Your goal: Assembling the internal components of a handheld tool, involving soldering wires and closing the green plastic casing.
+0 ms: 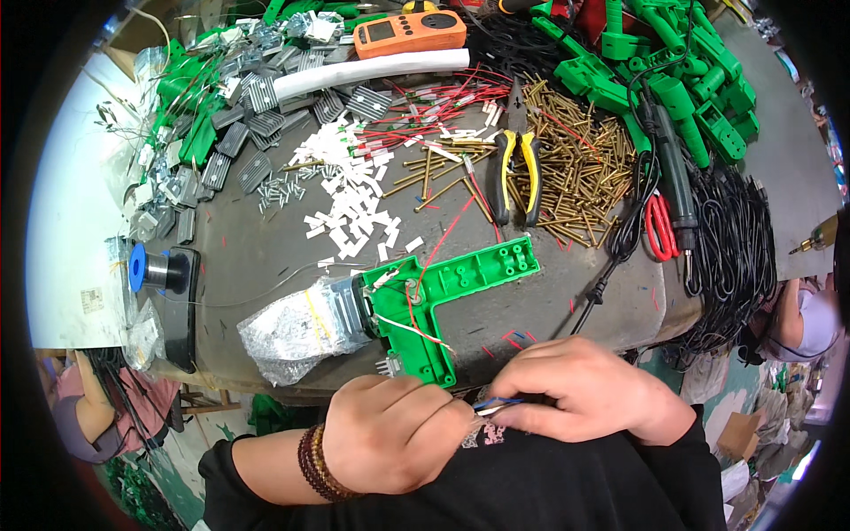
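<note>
Low in the head view, close to my body, my left hand and my right hand are closed and nearly meet. Thin blue and white wires run between their fingertips, pinched by both; my fingers hide most of them. Just beyond lies an L-shaped green plastic housing half, its inside facing up, with red and white leads in it. A dark metal block partly wrapped in clear bubble film adjoins its left side. A small grey ribbed piece shows beside my left knuckles.
Yellow-black pliers lie beside brass screws and white connectors. A solder spool stands left. At right are a soldering iron, black cables and green housings. An orange meter sits far back.
</note>
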The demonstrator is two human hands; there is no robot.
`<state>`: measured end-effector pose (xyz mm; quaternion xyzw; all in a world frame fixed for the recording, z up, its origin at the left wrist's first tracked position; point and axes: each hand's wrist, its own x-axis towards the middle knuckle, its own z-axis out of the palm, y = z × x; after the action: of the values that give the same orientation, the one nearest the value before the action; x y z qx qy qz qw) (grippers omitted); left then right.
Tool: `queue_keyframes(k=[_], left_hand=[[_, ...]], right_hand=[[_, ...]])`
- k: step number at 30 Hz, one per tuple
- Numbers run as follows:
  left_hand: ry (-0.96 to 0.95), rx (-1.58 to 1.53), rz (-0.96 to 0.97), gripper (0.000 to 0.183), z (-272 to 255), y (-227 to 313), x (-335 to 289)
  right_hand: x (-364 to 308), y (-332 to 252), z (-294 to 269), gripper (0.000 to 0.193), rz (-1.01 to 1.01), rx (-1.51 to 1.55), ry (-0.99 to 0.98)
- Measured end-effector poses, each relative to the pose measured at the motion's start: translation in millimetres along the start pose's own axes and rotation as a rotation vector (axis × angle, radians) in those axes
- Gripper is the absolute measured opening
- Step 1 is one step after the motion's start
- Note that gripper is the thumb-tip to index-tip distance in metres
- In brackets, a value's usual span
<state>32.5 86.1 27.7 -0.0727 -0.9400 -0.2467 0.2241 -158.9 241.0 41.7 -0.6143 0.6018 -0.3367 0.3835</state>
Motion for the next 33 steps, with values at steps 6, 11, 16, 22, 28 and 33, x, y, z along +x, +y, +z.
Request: queue_keyframes(k=[6,11,16,22,28,33], left_hand=[[0.095,-0.084,-0.101,0.015,0.3,-8.5,-8.9],[0.04,0.137,-0.289,0.013,-45.1,-18.3,-23.2],[-0.068,0.217,-0.329,0.023,-49.4,-24.3,-16.4],[0.147,0.309,0.004,0.023,0.0,-50.8,9.4],[0.247,0.293,-0.016,0.02,9.9,-54.5,6.4],[0.248,0.202,-0.086,0.024,10.4,-50.2,4.1]], right_hand=[[11.4,-2.6,0.4,0.012,0.041,0.251,-0.045],[11.9,9.9,-9.4,0.016,0.189,0.244,0.022],[16.5,12.8,0.6,0.013,0.267,0.399,0.07],[33.4,9.2,12.6,0.016,0.317,0.436,0.19],[46.1,3.0,13.4,0.015,0.366,0.587,0.322],[49.5,8.0,17.2,0.011,0.284,0.475,0.356]])
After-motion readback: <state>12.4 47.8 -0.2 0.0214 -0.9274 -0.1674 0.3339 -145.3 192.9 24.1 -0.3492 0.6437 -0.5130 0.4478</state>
